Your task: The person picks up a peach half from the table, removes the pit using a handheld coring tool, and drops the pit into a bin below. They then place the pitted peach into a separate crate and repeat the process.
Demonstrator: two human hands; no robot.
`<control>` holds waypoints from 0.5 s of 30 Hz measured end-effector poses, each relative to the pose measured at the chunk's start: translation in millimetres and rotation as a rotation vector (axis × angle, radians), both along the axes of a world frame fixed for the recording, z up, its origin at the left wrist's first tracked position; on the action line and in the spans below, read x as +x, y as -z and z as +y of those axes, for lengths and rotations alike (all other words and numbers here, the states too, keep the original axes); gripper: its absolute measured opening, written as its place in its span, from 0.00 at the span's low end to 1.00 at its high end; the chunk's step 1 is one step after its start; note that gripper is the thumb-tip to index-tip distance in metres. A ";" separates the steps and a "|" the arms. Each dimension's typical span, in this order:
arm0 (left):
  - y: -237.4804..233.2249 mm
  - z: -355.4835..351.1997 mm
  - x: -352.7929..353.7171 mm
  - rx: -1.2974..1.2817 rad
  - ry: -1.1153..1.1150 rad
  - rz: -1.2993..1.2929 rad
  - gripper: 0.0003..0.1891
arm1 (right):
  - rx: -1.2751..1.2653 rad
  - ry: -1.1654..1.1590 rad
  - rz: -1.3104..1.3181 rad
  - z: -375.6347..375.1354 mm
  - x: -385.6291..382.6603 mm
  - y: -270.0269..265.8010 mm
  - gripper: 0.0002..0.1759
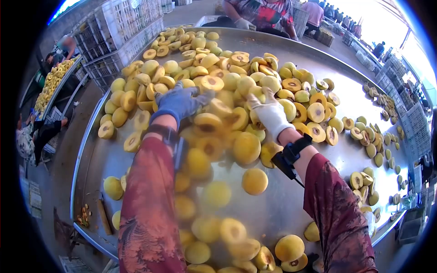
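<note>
A pile of halved yellow peaches (212, 83) with brown pit hollows covers the middle of a metal table (291, 195). My left hand (180, 101), in a blue-grey glove, lies over the pile with its fingers spread. Wearing a white glove, my right hand (269, 113) reaches into the right side of the pile, fingers apart and touching the fruit. Between my forearms, several peach pieces are blurred by motion, while a round-side-up peach half (255, 181) shows sharply. More peach halves (289, 248) lie near my body.
Smaller groups of peach halves (364, 182) lie along the table's right side. A wooden stick-like tool (104, 214) rests at the left edge. Stacked plastic crates (116, 29) stand behind on the left. Across the table is a co-worker (264, 13) with a gloved hand at the rim.
</note>
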State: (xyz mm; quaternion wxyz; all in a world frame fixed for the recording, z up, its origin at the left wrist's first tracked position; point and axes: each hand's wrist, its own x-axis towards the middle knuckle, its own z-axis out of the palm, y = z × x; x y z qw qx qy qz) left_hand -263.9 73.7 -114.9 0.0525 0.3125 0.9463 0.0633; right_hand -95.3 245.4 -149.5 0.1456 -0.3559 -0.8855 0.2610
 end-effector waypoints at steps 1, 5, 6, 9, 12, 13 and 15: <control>-0.5 -1.6 -3.9 -0.052 0.045 -0.012 0.45 | -0.121 0.038 0.013 -2.7 -6.0 -1.8 0.44; 16.8 -25.5 -2.5 -0.051 0.102 -0.222 0.31 | -0.148 -0.169 0.056 -42.3 -4.6 -9.0 0.39; 11.8 -37.4 9.8 -0.047 0.127 -0.240 0.32 | -0.140 -0.267 0.047 -48.6 -2.2 -6.9 0.39; 4.7 -80.6 31.1 -0.067 0.266 -0.270 0.33 | -0.164 -0.436 0.007 -76.5 13.8 -11.9 0.40; -5.5 -134.9 57.4 -0.019 0.304 -0.489 0.28 | -0.057 -0.589 0.099 -109.0 24.8 18.4 0.39; 2.6 -156.9 60.3 -0.016 0.357 -0.364 0.28 | -0.102 -0.641 0.020 -121.0 38.9 10.6 0.38; 6.5 -176.2 89.1 -0.048 0.412 -0.199 0.28 | -0.113 -0.754 -0.136 -139.8 73.6 -25.5 0.37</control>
